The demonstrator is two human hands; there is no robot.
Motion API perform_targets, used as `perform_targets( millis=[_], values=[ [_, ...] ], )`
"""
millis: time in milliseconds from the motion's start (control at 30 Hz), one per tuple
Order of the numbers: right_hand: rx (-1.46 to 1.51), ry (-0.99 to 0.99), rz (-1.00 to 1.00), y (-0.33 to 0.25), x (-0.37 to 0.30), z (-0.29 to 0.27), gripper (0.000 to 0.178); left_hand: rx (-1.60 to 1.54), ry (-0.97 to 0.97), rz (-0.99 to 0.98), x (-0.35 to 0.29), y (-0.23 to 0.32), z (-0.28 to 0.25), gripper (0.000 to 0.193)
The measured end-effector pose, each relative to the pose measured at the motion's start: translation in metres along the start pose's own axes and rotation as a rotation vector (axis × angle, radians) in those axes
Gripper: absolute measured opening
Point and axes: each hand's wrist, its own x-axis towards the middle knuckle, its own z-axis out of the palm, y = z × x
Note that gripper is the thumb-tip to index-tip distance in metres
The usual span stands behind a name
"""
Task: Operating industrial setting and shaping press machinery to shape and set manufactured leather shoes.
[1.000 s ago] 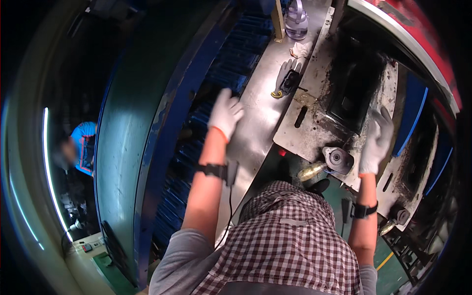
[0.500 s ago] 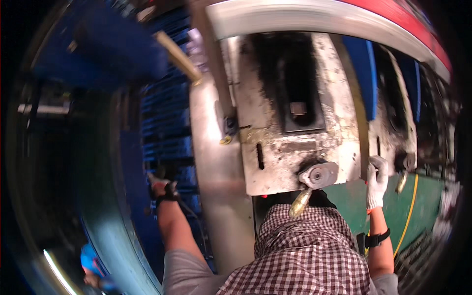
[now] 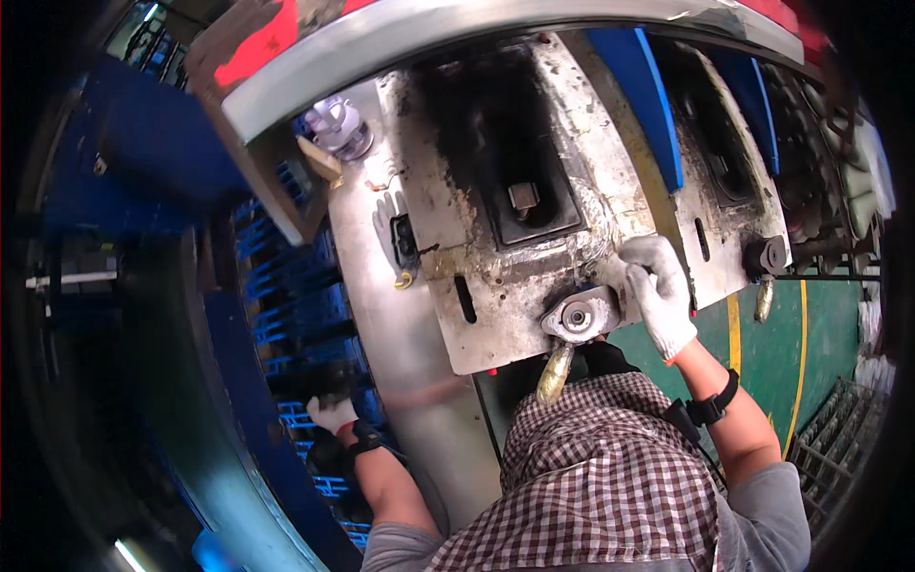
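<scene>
A big stained metal plate [image 3: 443, 286] sits right in front of the person, its middle blackened around a dark slot. The checked apron [image 3: 600, 467] comes close up to its near edge. A long steel bench [image 3: 367, 296] runs along the plate's left side, and left of that I see a rack of blue bars [image 3: 305, 329], partly in shadow. The right hand [image 3: 660, 294], in a white glove, is over the plate's right edge, fingers bent and thumb near them; whether they pinch anything, I can't tell. The left hand [image 3: 332, 415], gloved too, is over the blue bars, too blurred to tell its grip. Near the right hand is a round metal knob [image 3: 577, 316] with a yellowish wrapped handle [image 3: 555, 375]. A purplish jug [image 3: 345, 131] and a grey glove [image 3: 386, 219] rest on the bench.
</scene>
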Motion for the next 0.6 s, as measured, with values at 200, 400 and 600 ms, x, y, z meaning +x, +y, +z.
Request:
perform_targets(
  millis=[200,400,600],
  values=[
    [0.214,-0.548,-0.223,-0.078,0.038,0.066,0.044,-0.009,-0.579,-0.329,-0.111,-0.060,0.136,0.081],
    [0.386,-0.832,-0.200,-0.119,0.029,0.120,0.099,0.044,-0.534,-0.473,-0.199,-0.127,0.242,0.081],
    [0.420,-0.363,0.123,-0.081,0.085,0.088,0.087,0.750,-0.734,0.106,-0.240,-0.137,0.354,0.093]
  ],
)
